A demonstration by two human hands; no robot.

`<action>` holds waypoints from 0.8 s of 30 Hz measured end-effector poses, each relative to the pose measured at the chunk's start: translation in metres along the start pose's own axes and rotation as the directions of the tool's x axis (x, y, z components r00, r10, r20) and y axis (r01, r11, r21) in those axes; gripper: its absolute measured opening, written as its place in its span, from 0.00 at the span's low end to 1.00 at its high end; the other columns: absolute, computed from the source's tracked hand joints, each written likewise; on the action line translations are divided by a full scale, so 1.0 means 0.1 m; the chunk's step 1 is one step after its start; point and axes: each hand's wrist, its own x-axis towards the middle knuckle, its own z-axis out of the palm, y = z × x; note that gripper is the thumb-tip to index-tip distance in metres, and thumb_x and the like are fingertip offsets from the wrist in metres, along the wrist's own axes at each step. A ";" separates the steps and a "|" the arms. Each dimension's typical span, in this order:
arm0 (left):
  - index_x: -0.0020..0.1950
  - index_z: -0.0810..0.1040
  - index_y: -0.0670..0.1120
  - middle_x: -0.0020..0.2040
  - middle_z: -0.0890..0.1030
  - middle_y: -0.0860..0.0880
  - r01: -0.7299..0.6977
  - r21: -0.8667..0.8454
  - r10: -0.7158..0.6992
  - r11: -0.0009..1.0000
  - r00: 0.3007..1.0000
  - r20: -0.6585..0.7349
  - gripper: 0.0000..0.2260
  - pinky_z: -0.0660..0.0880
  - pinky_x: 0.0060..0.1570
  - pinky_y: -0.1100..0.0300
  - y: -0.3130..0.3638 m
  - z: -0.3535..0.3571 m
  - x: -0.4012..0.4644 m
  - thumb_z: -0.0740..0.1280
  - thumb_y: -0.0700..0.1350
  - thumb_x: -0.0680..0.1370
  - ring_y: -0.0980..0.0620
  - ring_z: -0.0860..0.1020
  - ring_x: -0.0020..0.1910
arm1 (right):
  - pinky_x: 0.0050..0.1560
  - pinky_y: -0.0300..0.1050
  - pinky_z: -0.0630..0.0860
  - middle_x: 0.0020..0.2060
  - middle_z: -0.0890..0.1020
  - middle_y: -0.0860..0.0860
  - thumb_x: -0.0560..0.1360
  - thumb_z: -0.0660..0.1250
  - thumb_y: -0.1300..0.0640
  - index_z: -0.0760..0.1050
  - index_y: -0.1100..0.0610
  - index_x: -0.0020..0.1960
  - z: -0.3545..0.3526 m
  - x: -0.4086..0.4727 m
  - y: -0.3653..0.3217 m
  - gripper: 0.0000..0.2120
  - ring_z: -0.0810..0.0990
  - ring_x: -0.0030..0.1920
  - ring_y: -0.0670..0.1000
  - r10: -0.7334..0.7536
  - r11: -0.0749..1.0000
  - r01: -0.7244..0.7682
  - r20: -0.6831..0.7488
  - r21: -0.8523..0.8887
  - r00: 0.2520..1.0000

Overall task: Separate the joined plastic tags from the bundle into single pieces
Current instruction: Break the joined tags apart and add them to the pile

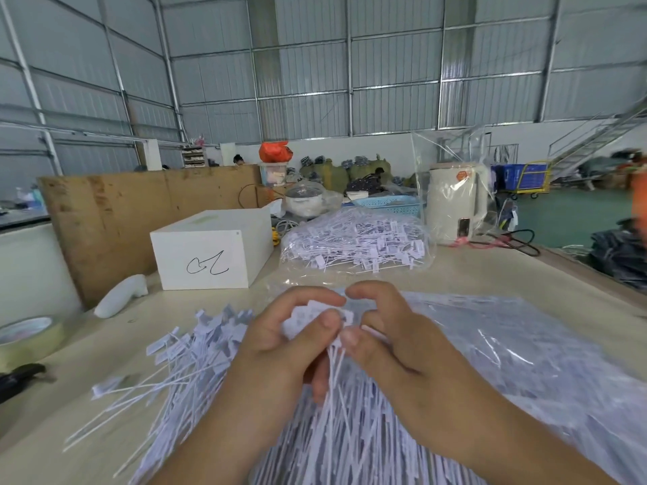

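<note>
Both hands meet over the table's middle around a small bundle of joined white plastic tags (317, 318). My left hand (280, 344) grips the flat tag heads between thumb and curled fingers. My right hand (388, 341) pinches the same bundle from the right, its thumb tip beside my left thumb. The tags' thin tails (338, 386) hang down between my palms. A loose heap of single white tags (182, 358) fans out to the left on the table. A clear bag of tags (507, 351) lies under and to the right of my right hand.
Another full clear bag of tags (353, 239) sits farther back. A white box (210, 250) with a black scribble stands back left, a white handle-shaped item (120, 295) beside it. A tape roll (28, 336) lies at the left edge. A cream kettle (457, 201) in plastic stands back right.
</note>
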 end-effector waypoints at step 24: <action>0.45 0.83 0.51 0.28 0.75 0.48 0.018 0.020 -0.018 1.000 1.000 0.013 0.12 0.68 0.22 0.65 -0.03 0.01 -0.02 0.77 0.51 0.65 0.51 0.68 0.21 | 0.44 0.44 0.74 0.45 0.70 0.40 0.68 0.51 0.44 0.48 0.33 0.70 0.01 -0.01 -0.05 0.32 0.76 0.42 0.46 -0.139 0.990 0.139 -0.014 -0.026 0.990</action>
